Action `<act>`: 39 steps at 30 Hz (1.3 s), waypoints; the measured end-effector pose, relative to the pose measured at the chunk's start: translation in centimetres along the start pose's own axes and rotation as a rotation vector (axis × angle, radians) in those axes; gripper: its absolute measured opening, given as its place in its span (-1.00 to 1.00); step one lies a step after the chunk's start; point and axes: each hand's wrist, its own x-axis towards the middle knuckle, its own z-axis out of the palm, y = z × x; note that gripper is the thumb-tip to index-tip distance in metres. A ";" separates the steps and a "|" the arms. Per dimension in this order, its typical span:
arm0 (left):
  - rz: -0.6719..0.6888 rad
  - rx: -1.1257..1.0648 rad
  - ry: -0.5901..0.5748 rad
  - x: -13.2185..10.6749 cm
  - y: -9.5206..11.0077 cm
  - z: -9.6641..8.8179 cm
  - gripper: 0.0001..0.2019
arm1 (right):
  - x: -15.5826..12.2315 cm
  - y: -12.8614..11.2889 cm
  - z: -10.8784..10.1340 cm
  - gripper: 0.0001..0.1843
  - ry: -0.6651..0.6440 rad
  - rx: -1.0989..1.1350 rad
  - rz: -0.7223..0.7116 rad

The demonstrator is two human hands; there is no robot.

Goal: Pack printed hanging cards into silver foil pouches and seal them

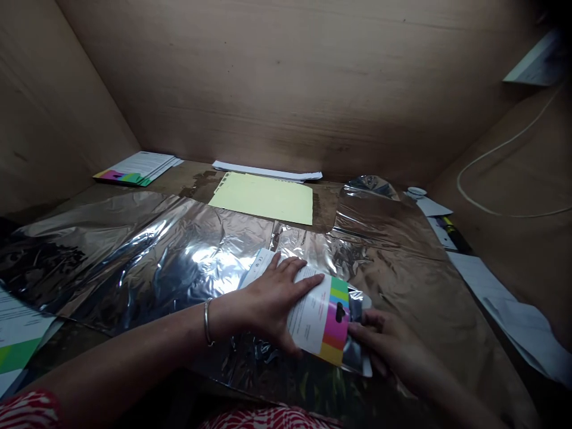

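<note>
No words can be read anywhere. The card [310,316] under the left hand [272,301] carries small printed lines, too blurred to make out, beside coloured stripes. The sheet [18,322] well left of the hand and the stack of leaflets [134,168] far ahead of it show equally unreadable print.

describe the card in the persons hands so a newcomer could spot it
On the crinkled silver foil spread over the table, find where the person's left hand and right hand meet near the front. Between them lies a white card with green, pink, orange and yellow stripes and a dark hanging hole. Unlike the similar leaflets at the far left, it has a shiny silver end.
</note>
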 end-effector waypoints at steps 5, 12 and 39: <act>0.012 -0.009 0.023 0.8 0.9 0.5 0.29 | 1.2 -2.3 1.9 -0.77 -0.103 0.032 0.097; 0.006 -0.002 0.017 0.4 0.1 0.6 0.32 | 2.1 -2.6 2.2 -0.79 -0.177 -0.051 0.072; -0.175 -0.012 0.173 2.4 2.6 2.1 -0.32 | -2.2 3.9 -3.9 -0.26 0.041 -0.771 -0.794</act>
